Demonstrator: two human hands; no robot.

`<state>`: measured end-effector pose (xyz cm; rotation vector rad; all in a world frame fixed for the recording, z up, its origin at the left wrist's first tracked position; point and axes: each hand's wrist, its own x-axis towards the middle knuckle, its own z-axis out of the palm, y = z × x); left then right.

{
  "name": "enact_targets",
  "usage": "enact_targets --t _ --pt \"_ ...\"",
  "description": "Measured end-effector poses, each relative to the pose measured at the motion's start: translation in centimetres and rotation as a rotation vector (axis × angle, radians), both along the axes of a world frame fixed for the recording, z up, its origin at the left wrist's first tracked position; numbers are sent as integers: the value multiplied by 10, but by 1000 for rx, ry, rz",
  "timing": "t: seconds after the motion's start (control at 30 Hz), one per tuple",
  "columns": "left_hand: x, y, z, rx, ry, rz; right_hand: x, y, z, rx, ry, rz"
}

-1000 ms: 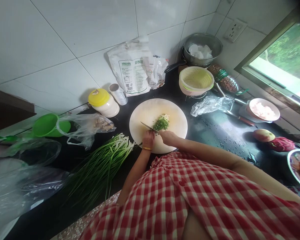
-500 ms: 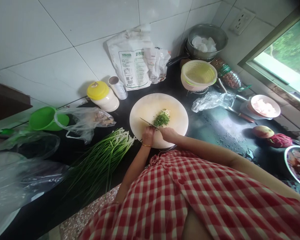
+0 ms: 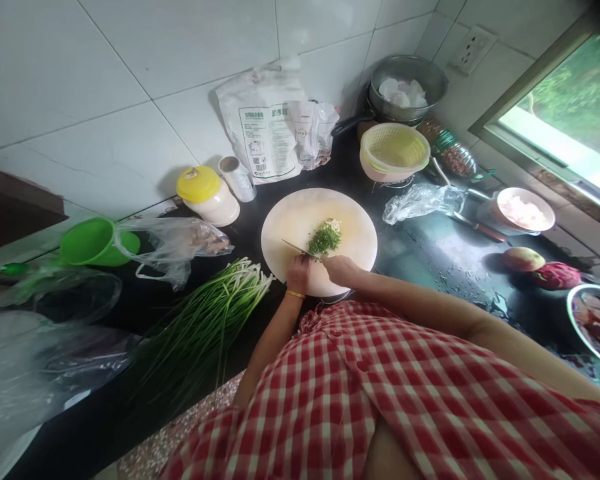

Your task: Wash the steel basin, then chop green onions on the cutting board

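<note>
On the round white cutting board (image 3: 275,230), my right hand (image 3: 343,269) grips a knife (image 3: 295,247), its blade pointing to the upper left. My left hand (image 3: 298,272) is closed, fingers curled down on the board right against the near side of the blade. Whatever lies beneath those fingers is hidden. A small heap of finely chopped scallions (image 3: 325,237), green with pale bits at its far end, sits just beyond the knife. Left of the board lies a bunch of whole scallions (image 3: 205,310), white ends toward the board.
Behind the board stand a yellow-lidded jar (image 3: 207,195), a cling film roll (image 3: 237,179) and a white printed bag (image 3: 260,127). A colander (image 3: 395,150) and a crumpled plastic bag (image 3: 423,202) are to the right, with a dragon fruit (image 3: 557,275) farther off. A green container (image 3: 93,241) is at left.
The view has shifted slightly. Both hands and the knife stay at nearly the same place on the board, and the chopped heap looks much the same.
</note>
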<state>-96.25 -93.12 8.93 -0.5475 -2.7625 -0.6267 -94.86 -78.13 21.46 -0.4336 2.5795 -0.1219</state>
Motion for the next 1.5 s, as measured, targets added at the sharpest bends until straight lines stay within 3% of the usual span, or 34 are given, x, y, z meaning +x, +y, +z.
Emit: enact_targets --t 0.83,0.97,1.1,1.3,1.5 --pt "1 -1 0 0 -4 97 -2 0 -5 -31 -24 4" --pt "7 -9 5 -41 -13 47 -2 -4 -18 -64 11 15" --pt "11 -14 9 -76 -23 -12 -13 9 -21 -79 11 10" --pt "-7 10 5 -61 -24 -7 -24 35 -11 -11 40 -19" --pt "-15 22 2 -49 -44 42 -10 36 -2 20 55 33"
